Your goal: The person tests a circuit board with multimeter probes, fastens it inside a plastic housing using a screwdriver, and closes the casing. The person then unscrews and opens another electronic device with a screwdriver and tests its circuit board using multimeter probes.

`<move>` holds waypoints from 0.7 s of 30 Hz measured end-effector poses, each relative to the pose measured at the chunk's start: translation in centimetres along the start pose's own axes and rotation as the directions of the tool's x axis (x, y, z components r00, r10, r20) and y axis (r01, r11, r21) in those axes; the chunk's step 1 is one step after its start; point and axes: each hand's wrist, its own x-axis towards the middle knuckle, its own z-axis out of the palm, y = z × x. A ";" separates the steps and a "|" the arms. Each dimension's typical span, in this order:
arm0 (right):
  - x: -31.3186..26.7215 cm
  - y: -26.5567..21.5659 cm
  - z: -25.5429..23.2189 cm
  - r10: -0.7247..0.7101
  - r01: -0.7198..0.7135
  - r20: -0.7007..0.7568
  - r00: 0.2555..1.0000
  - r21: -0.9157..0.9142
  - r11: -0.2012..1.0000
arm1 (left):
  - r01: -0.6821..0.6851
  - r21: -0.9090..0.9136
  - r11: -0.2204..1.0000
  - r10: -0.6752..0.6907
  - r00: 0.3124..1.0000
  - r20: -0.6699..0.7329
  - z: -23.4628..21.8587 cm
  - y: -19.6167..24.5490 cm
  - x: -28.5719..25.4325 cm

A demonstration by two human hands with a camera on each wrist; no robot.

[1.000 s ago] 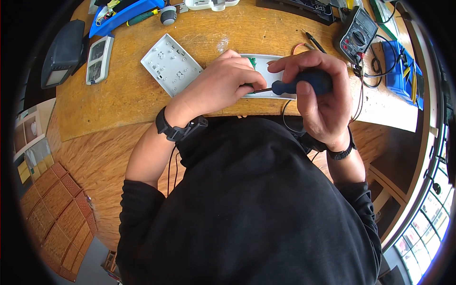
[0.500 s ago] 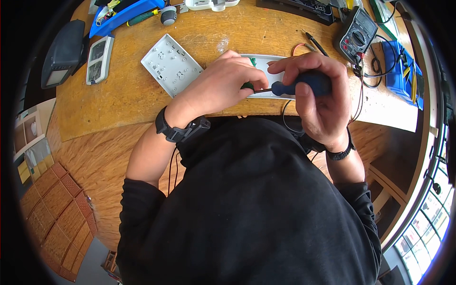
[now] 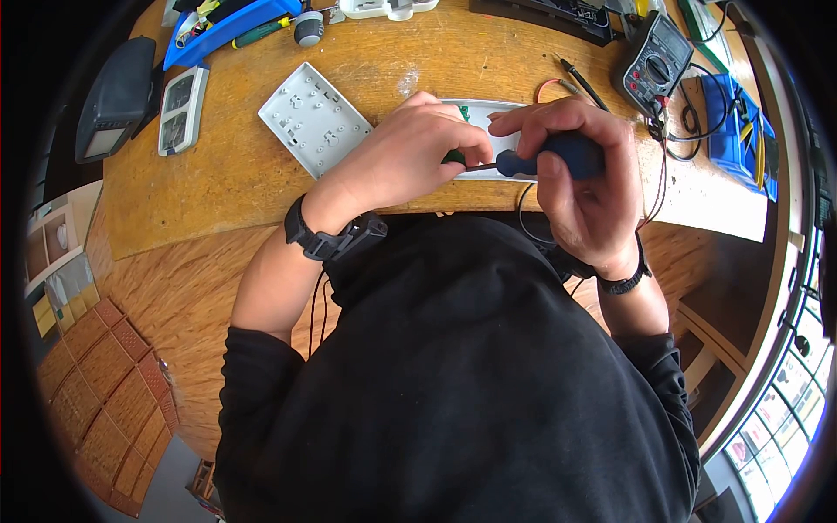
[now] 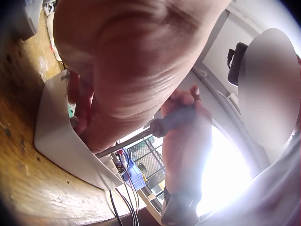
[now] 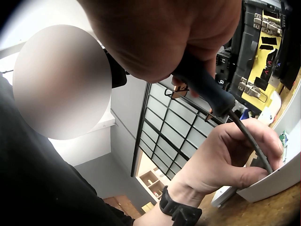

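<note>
My right hand (image 3: pixel 602 205) grips a blue-handled screwdriver (image 3: pixel 519 163), its palm behind the handle and the shaft pointing left. A shallow white plastic housing (image 3: pixel 501 144) lies under both hands near the table's front edge. Inside it, a green circuit board (image 3: pixel 465 113) shows past the fingers of my left hand (image 3: pixel 414 144), which reach in and hold it. In the right wrist view the shaft tip goes down between the left thumb (image 5: pixel 251 176) and forefinger, just inside the housing wall (image 5: pixel 277 183). What the tip meets is hidden by the fingers.
A matching white cover (image 3: pixel 314 122) with small posts lies left of the hands. At the right stand a multimeter (image 3: pixel 656 65) with leads and a blue bin (image 3: pixel 737 131). Another blue bin (image 3: pixel 231 30), a green-handled screwdriver (image 3: pixel 261 33) and a white switch panel (image 3: pixel 183 109) sit at the left.
The right hand has shifted slightly left with the screwdriver and turned a little. The left fingers have moved slightly, and more green shows between thumb and forefinger.
</note>
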 end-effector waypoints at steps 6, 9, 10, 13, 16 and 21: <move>-0.1 0.2 -0.1 -0.030 0.030 0.002 1.000 -0.040 0.999 | 0.010 -0.027 1.000 -0.009 0.999 0.035 -0.1 -0.2 0.2; 0.0 -0.1 0.0 -0.020 0.020 0.000 1.000 -0.069 0.997 | 0.012 -0.029 1.000 -0.011 1.000 0.029 0.1 -0.4 0.2; 0.0 -0.3 0.0 -0.020 0.020 0.000 1.000 -0.069 0.997 | 0.017 -0.041 0.999 -0.015 0.999 0.038 0.1 -0.5 0.2; 0.1 -0.5 0.1 -0.030 0.030 -0.003 1.000 -0.050 0.998 | 0.028 -0.043 0.999 -0.025 0.998 0.058 0.0 -0.4 0.3; -0.1 -0.5 0.1 -0.025 0.025 -0.002 1.000 -0.039 0.999 | 0.028 -0.046 0.999 -0.026 0.998 0.051 0.0 -0.3 0.4; -0.4 -0.1 -0.1 -0.047 0.047 0.008 0.999 0.005 0.999 | 0.038 -0.047 0.998 -0.035 0.998 0.052 0.0 -0.3 0.4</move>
